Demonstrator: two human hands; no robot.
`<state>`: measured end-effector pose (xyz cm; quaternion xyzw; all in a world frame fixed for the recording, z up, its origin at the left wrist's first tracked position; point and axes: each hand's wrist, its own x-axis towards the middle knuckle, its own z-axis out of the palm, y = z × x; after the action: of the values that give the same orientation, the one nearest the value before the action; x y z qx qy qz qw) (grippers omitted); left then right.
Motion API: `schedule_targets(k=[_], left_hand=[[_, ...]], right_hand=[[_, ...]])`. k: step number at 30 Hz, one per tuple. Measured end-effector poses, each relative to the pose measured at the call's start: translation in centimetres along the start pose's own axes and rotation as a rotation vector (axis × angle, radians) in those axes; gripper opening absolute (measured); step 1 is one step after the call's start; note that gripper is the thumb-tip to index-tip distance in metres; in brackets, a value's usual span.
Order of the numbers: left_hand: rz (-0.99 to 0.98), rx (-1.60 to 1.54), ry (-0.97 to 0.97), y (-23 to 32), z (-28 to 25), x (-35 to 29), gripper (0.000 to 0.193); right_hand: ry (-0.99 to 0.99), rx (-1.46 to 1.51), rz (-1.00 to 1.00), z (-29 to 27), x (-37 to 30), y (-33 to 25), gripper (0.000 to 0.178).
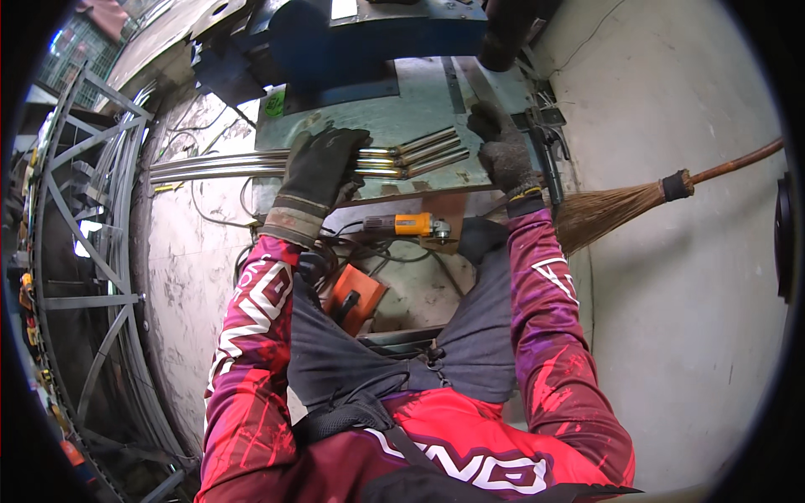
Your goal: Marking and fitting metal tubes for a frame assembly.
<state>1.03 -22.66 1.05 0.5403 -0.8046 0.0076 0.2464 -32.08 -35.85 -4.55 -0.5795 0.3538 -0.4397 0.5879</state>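
the counter has its near edge running left to right, just beyond the person's knees. a bundle of bent metal rods lies across its near part; the straight lengths stick out well past the left edge, and the angled ends stop on the counter, pointing right. a strip of bare plate separates the rods from the blue machine at the far side. on the right there is little room: a clamp-like tool, the broom and the wall crowd that end. near the counter's edge, the angle grinder lies low among cables, and an orange piece sits between the knees.

the gloved left hand lies over the rods, its fingers toward the far side; its underside is hidden, so i cannot tell how tightly they close. the gloved right hand is just right of the angled ends, apart from them; its fingers look partly curled, but whether they grip anything i cannot tell. the rods' middle is covered by the left glove, and the machine's top is cut off.
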Motion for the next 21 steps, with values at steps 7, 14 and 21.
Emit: schedule_targets(k=[7, 14, 21], left_hand=[[-0.027, 0.015, -0.006, -0.4, 0.7, -0.1, 0.059], [-0.023, 0.137, 0.052, -0.7, 0.5, -0.7, 0.059], [-0.11, 0.274, -0.035, 0.4, 0.9, -0.2, 0.059]], right_hand=[[0.038, -0.002, 0.018, 0.6, -0.1, -0.8, 0.081], [-0.166, -0.949, -0.339, 4.4, 0.3, 0.0, 0.077], [-0.073, -1.113, -0.399, 5.1, -1.1, 0.0, 0.078]])
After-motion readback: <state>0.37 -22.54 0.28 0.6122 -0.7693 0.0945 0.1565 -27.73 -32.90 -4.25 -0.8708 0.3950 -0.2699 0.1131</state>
